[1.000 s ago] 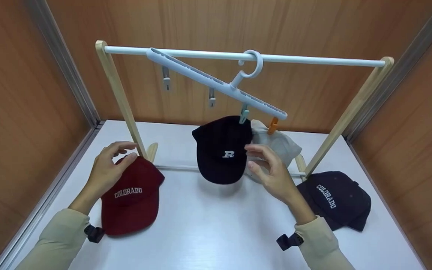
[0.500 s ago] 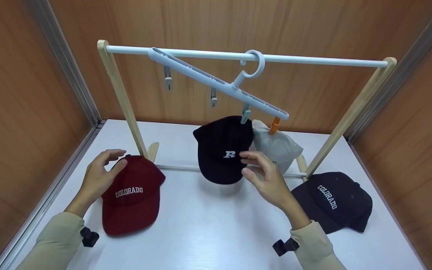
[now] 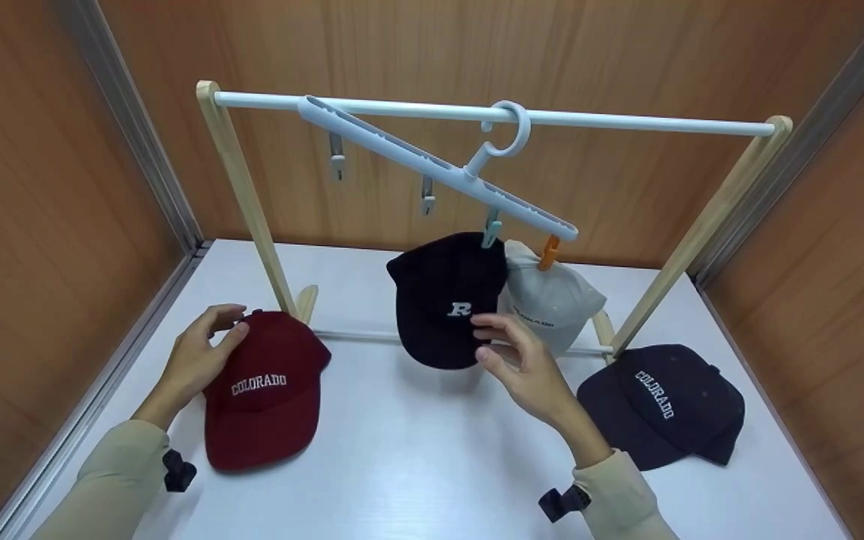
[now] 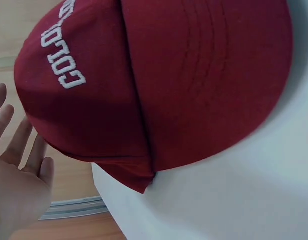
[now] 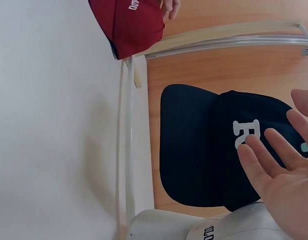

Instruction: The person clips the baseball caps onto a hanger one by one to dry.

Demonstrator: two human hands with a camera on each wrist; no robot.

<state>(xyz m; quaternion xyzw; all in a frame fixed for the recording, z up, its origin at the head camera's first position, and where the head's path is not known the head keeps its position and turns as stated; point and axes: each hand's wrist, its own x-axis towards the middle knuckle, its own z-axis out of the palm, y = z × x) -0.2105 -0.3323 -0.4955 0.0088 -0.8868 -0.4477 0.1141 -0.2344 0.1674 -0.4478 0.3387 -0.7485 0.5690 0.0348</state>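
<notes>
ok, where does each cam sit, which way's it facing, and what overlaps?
Head: on the person's head, forward and down onto the rack and hanger; left hand, right hand and sleeves show.
Left wrist: on that wrist, facing the red cap; part of the left hand shows.
Right wrist: on that wrist, facing the black R cap; right hand shows, plus part of left hand.
Shared: red cap, in both wrist views.

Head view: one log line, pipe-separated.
left hand: beside red cap | right hand: in front of black cap | hanger: tilted, bearing black cap, pale cap | navy cap: on table
</notes>
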